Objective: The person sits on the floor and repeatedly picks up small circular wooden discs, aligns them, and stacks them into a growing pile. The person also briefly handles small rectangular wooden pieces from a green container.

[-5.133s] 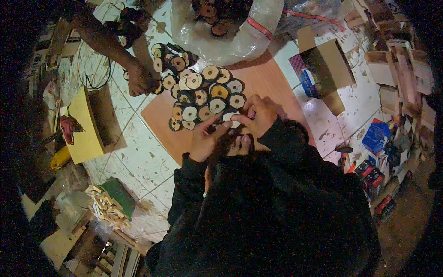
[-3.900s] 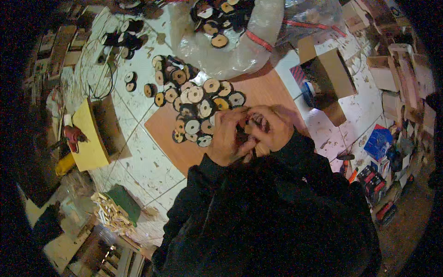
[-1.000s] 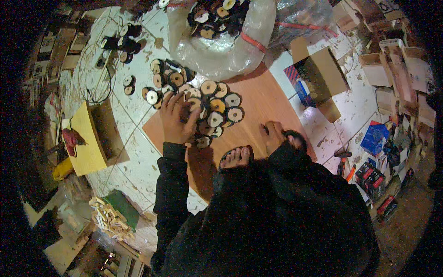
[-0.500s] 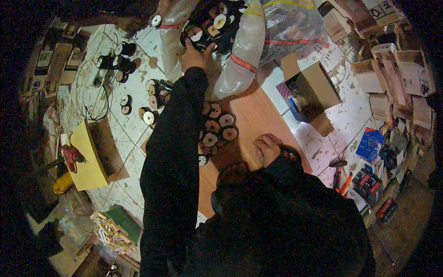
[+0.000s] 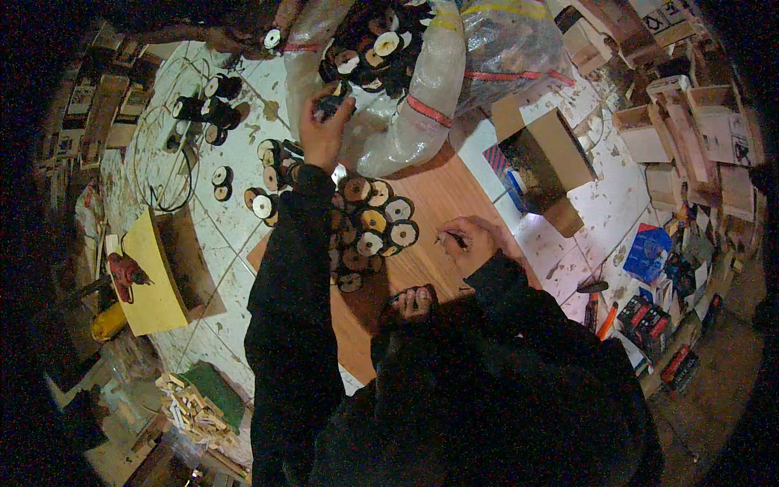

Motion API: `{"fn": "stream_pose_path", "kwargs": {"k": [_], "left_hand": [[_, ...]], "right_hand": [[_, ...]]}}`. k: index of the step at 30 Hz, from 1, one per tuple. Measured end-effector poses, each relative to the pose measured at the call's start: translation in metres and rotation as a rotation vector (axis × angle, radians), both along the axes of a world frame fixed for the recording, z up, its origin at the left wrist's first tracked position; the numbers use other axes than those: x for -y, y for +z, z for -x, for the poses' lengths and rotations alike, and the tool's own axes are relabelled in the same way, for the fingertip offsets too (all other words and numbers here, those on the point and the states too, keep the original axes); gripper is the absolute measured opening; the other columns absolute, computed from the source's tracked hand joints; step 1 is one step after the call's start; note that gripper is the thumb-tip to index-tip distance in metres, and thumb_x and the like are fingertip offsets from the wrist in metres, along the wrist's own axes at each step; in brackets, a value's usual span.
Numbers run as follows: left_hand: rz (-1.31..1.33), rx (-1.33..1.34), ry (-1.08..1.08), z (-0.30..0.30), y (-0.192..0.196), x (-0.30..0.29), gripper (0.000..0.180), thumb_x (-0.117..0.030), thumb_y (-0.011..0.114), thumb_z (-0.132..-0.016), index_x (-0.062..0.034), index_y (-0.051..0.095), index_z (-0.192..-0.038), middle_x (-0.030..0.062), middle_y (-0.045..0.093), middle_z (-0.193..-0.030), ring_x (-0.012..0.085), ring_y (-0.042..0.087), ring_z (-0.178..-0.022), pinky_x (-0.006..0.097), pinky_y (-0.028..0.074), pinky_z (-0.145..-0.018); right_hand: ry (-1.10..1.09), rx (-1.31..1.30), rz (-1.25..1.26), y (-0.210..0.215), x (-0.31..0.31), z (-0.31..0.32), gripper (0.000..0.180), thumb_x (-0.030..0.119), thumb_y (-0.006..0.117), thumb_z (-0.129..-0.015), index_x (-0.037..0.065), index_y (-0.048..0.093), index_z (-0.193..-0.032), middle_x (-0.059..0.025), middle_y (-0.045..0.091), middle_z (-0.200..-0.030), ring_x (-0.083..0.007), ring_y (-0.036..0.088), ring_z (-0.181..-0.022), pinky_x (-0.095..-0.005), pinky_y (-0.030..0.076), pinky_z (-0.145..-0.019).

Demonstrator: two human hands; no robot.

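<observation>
discs lie heaped in the plastic bag; left fingers hold a dark piece, right fingers curl, grip unclear.

A dark disc, its face hard to make out, sits in the left hand. Dark-rimmed discs with pale or orange faces and centre holes crowd the wooden board toward its left edge, mostly face up.

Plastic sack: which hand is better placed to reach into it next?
Likely the left hand: it is by the sack, though apparently holding a dark piece. The right hand is farther off, over the board.
</observation>
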State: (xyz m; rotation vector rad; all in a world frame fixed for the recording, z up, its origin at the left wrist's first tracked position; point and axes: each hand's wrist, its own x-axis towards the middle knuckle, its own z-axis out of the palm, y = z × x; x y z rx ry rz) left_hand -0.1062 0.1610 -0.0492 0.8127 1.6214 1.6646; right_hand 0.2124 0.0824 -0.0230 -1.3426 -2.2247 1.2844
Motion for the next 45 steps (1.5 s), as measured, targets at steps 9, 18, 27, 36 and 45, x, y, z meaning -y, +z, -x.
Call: {"fn": "stream_pose_path", "kwargs": {"k": [9,18,27,36,45], "left_hand": [[0.591,-1.706,-0.091,0.038,-0.029,-0.095,0.065,-0.03,0.068,-0.08,-0.0329,0.041,-0.139,0.0234,0.042,-0.139,0.0398,0.038,-0.13,0.051,0.04,-0.1],[0.109,-0.257,-0.093,0.055,-0.024,-0.045,0.052,-0.027,0.057,-0.088,-0.0063,0.042,-0.134,0.0215,0.047,-0.134,0.0379,0.045,-0.123,0.047,0.037,-0.102],[-0.035,0.67,-0.224,-0.04,0.103,0.136,0.058,-0.027,0.049,-0.087,-0.0043,0.038,-0.139,0.0186,0.052,-0.128,0.0335,0.057,-0.11,0.043,0.051,-0.088],[-0.109,1.127,-0.103,-0.083,0.103,0.203,0.05,-0.03,0.054,-0.085,-0.0055,0.047,-0.129,0.0191,0.055,-0.121,0.0329,0.058,-0.107,0.043,0.056,-0.079],[0.258,-0.025,-0.242,-0.038,0.069,0.036,0.044,-0.015,0.072,-0.083,-0.0022,0.057,-0.122,0.0075,0.066,-0.1,0.0117,0.061,-0.085,0.024,0.048,-0.071]], "right_hand": [[-0.29,-0.283,0.177,0.017,-0.002,0.005,0.015,0.009,0.066,-0.083,0.0,0.063,-0.094,-0.0102,0.067,-0.085,-0.0173,0.066,-0.072,-0.029,0.055,-0.067],[-0.29,0.148,0.145,-0.006,0.004,-0.071,0.026,0.024,0.072,-0.072,0.009,0.068,-0.093,-0.0103,0.068,-0.093,-0.0254,0.065,-0.091,-0.0379,0.054,-0.081],[0.508,0.511,-0.414,-0.019,0.032,-0.069,0.027,0.016,0.064,-0.075,0.006,0.062,-0.1,-0.0128,0.06,-0.105,-0.0294,0.058,-0.104,-0.0401,0.048,-0.089],[0.181,0.16,-0.133,-0.02,0.03,-0.061,0.012,0.011,0.057,-0.082,0.002,0.062,-0.088,-0.0141,0.064,-0.087,-0.0275,0.063,-0.085,-0.038,0.05,-0.076],[0.149,0.09,0.498,-0.051,0.061,-0.077,0.019,0.015,0.053,-0.086,0.0,0.059,-0.097,-0.0173,0.063,-0.087,-0.0311,0.063,-0.076,-0.0369,0.049,-0.071]]}}
